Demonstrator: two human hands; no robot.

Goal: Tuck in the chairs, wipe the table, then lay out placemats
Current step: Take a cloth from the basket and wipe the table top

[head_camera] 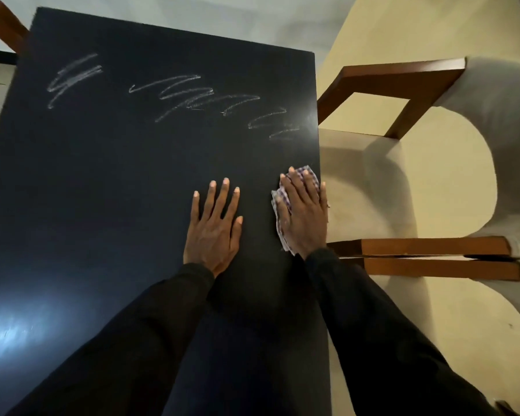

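Far left, past the far corner of the dark table [102, 190], only a sliver of a brown chair frame [0, 22]; impossible to tell how far in. Across the far half of the top, white chalk scribbles [177, 94] from left to right, unwiped, so wiping judged barely begun, at the near right edge. Right of the table, two wooden armchairs [403, 82] side by side, seats drawn up to the edge, apparently tucked. No placemats anywhere in view; that step judged wholly ahead. Then the left hand [213, 226]: flat on the bare top, palm down, fingers straight and fanned apart, holding nothing, seemingly bracing. Just beside it, the right hand [305, 214]: pressed flat on a checked cloth [276, 195], fingers straight and close together, nothing pinched. Cloth bunched under the palm, showing past the fingertips and along the thumb side, on the table just inside its right edge.
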